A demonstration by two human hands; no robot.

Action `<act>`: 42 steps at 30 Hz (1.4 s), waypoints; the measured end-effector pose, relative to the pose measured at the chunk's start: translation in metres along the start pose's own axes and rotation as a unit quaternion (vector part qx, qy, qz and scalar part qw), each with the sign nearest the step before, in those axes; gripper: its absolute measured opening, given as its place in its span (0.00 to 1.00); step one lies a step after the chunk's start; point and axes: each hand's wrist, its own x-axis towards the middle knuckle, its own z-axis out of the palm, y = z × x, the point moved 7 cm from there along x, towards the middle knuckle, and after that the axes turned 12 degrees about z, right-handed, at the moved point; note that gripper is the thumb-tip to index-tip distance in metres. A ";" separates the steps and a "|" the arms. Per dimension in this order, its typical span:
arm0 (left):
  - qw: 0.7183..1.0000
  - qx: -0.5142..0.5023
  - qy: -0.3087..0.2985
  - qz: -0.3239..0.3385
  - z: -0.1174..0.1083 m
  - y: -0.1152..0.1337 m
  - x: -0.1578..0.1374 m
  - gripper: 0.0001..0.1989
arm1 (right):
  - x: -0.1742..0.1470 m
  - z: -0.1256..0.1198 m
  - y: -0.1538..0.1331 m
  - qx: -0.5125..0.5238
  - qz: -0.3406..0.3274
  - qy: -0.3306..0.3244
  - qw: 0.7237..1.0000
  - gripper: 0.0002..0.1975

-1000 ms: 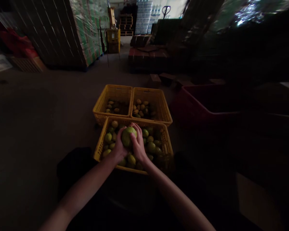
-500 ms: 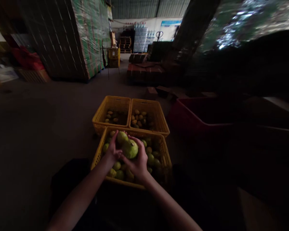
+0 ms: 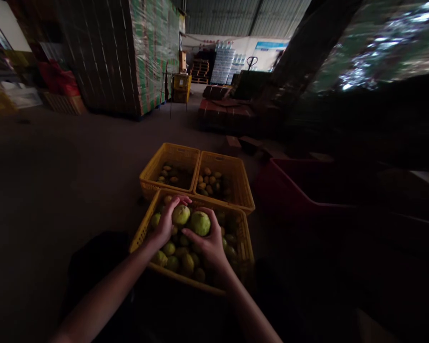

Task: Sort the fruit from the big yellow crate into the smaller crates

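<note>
My left hand (image 3: 167, 223) curls round a pale green guava (image 3: 180, 215), its thumb side toward me. In my right hand (image 3: 210, 240) is a second, slightly larger green guava (image 3: 200, 223), gripped between thumb and fingers. The two fruits sit side by side, a narrow gap between them. Both hands are held above a yellow plastic crate (image 3: 247, 238) full of green guavas (image 3: 188, 263), partly hidden by my hands and forearms.
Behind stand two more yellow crates, the left one (image 3: 150, 164) and the right one (image 3: 248, 186), each with several smaller yellowish fruits at the bottom. A red bin (image 3: 289, 183) is at the right. Wrapped box stacks (image 3: 153, 52) and a pallet jack handle (image 3: 252, 61) stand farther back.
My hands have moved apart slightly, and the two guavas, overlapping before, now show separately. The larger one has shifted right. My view has turned a little to the left.
</note>
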 end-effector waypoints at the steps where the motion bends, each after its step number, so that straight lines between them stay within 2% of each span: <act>1: 1.000 0.010 -0.011 0.005 0.001 0.002 0.000 0.15 | 0.000 -0.001 -0.001 0.009 0.004 0.003 1.000 0.23; 5: 0.996 0.057 -0.057 0.032 0.005 0.007 0.002 0.16 | 0.001 -0.005 -0.004 0.010 -0.002 -0.002 1.000 0.17; 9: 0.991 0.074 -0.091 0.058 0.004 0.011 0.005 0.24 | -0.001 -0.003 -0.011 -0.031 -0.054 -0.027 0.998 0.19; 14: 0.981 0.070 -0.163 0.074 0.011 0.018 0.002 0.29 | -0.004 -0.008 -0.016 -0.062 -0.101 0.026 0.993 0.19; 16: 0.983 0.059 -0.160 0.065 0.012 0.017 0.001 0.28 | -0.004 -0.010 -0.016 -0.054 -0.098 0.041 0.993 0.19; 19: 0.995 0.000 -0.098 0.017 0.011 0.008 0.001 0.25 | -0.001 -0.010 -0.012 -0.017 -0.061 0.046 0.997 0.22; 22: 0.985 -0.128 -0.011 -0.118 0.011 -0.009 -0.002 0.22 | 0.006 -0.013 0.004 0.101 0.050 0.063 0.992 0.22; 24: 0.953 -0.217 0.047 -0.206 0.013 -0.018 -0.005 0.17 | 0.011 -0.012 0.020 0.235 0.148 0.067 0.958 0.19; 26: 0.922 -0.274 0.093 -0.257 0.014 -0.020 -0.008 0.14 | 0.016 -0.009 0.032 0.340 0.214 0.060 0.914 0.17; 28: 0.897 -0.304 0.123 -0.297 0.015 -0.022 -0.010 0.16 | 0.020 -0.006 0.041 0.386 0.281 0.039 0.878 0.14; 32: 0.860 -0.329 0.140 -0.365 0.021 -0.026 -0.016 0.22 | 0.018 0.002 0.059 0.409 0.409 -0.003 0.816 0.13; 36: 0.860 -0.327 0.123 -0.372 0.022 -0.030 -0.018 0.21 | 0.018 0.003 0.061 0.437 0.393 -0.005 0.809 0.13; 39: 0.885 -0.330 0.073 -0.322 0.021 -0.024 -0.014 0.14 | 0.018 -0.001 0.053 0.459 0.357 0.004 0.813 0.10; 42: 0.909 -0.309 0.014 -0.278 0.019 -0.015 -0.011 0.12 | 0.019 -0.002 0.038 0.456 0.307 -0.040 0.834 0.15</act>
